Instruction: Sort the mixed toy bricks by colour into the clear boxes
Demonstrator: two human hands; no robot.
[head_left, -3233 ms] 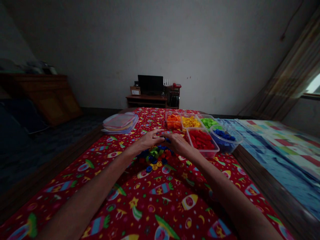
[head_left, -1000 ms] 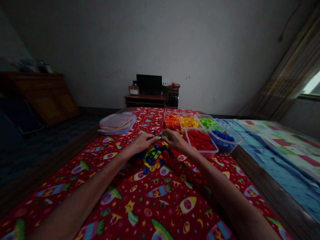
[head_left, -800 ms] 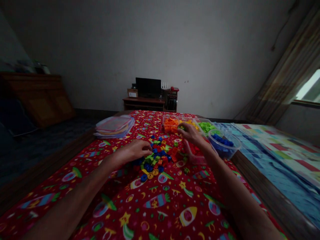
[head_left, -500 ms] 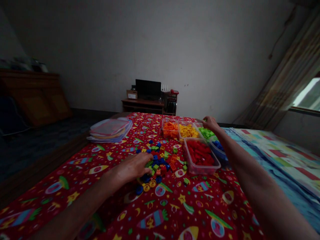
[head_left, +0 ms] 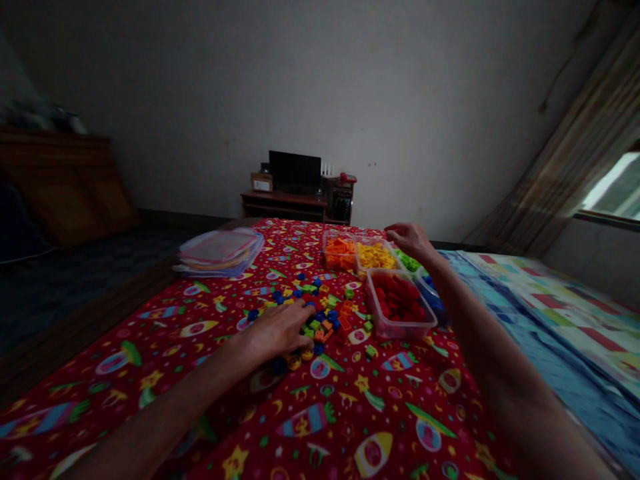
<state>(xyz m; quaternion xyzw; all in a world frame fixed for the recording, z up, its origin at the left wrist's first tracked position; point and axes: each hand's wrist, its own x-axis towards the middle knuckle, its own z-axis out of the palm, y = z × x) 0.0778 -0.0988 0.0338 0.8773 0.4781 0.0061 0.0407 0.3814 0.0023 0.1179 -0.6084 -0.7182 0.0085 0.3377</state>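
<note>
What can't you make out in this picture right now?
All in the head view:
- Some loose blocks: covered by the left hand.
- Whether the right hand holds anything: its own fingers hide it.
- Part of the blue-block tub: behind the right forearm.
- Items on the cabinet: dark, blurred.
- Window: cut by the right edge.

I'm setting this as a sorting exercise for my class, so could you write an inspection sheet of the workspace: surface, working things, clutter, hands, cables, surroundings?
Surface: red cloth, rocket and star print.
Working things: loose mixed bricks; red pieces, orange pieces, yellow pieces, green pieces and blue pieces, in separate containers.
Clutter: stack of apparent lids, left.
Hands: left hand at the loose bricks; right hand near the yellow and green pieces; grips unclear.
Cables: cord on the wall; on the cloth, nothing seen.
Surroundings: screen on a desk, curtain, patterned quilt.
</note>
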